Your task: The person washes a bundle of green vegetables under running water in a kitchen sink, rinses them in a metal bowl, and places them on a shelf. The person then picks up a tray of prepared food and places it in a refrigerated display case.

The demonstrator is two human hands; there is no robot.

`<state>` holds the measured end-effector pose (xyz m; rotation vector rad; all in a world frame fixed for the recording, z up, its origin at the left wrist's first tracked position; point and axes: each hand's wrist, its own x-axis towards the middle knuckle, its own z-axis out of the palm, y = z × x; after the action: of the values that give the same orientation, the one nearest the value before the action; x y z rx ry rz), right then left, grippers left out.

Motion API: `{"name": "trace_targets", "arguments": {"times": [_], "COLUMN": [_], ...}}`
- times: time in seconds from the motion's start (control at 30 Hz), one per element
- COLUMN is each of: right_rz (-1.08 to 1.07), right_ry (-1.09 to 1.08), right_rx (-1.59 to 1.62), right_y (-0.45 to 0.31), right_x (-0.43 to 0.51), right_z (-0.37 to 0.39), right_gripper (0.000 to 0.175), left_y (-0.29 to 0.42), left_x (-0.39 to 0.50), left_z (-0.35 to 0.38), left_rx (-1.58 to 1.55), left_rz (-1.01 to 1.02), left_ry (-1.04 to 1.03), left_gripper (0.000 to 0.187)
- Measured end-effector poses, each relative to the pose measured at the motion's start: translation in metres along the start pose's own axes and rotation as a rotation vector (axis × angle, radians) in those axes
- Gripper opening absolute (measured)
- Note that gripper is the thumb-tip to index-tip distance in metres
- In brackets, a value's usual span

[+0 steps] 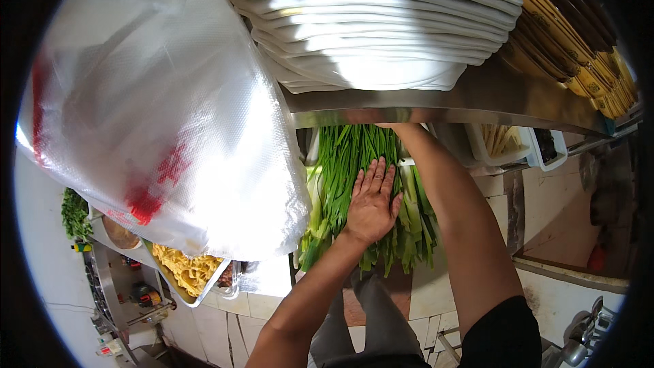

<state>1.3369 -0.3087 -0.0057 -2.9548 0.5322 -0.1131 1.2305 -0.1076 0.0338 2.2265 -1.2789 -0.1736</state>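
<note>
My left hand (373,204) lies flat, palm down, on a bundle of long thin green stalks, apparently garlic chives (340,174). Its fingers are straight, slightly spread, and point towards the shelf. My right arm reaches forward beside the bundle. Only a sliver of my right hand (391,125) shows at the shelf's front edge; the fingers are hidden beneath it. Thicker pale-green leafy stalks (409,199) show on both sides of the chives, their leaf ends hanging towards me.
Overhead, a metal shelf (368,116) bears stacked white plates (357,25) and yellow patterned dishes (577,61). Clear plastic bags (204,112) with red print hang at left. Below them is a tray of yellow strips (189,268). White tubs (506,156) stand at right.
</note>
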Motion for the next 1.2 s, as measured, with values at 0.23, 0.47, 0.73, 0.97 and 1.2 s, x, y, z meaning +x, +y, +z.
{"name": "trace_targets", "arguments": {"times": [0.23, 0.47, 0.73, 0.97, 1.2], "right_rz": [0.016, 0.304, 0.484, 0.489, 0.555], "right_ry": [0.103, 0.331, 0.356, 0.381, 0.359], "right_rx": [0.044, 0.721, 1.738, 2.032, 2.247], "right_y": [-0.01, 0.019, 0.045, 0.041, 0.051], "right_x": [-0.008, -0.016, -0.036, -0.038, -0.043], "right_z": [-0.003, -0.023, -0.027, -0.025, -0.031], "right_gripper": [0.038, 0.035, 0.031, 0.028, 0.021], "left_y": [-0.002, -0.004, -0.003, 0.014, 0.02], "left_x": [-0.004, -0.005, -0.005, -0.005, 0.013], "left_z": [0.0, 0.001, 0.001, -0.018, -0.042], "left_rx": [-0.026, -0.053, -0.049, 0.052, -0.07], "left_rz": [0.015, 0.026, 0.029, 0.012, 0.028], "left_ry": [0.021, 0.027, 0.019, -0.017, 0.299], "left_gripper": [0.052, 0.052, 0.051, 0.046, 0.016]}}
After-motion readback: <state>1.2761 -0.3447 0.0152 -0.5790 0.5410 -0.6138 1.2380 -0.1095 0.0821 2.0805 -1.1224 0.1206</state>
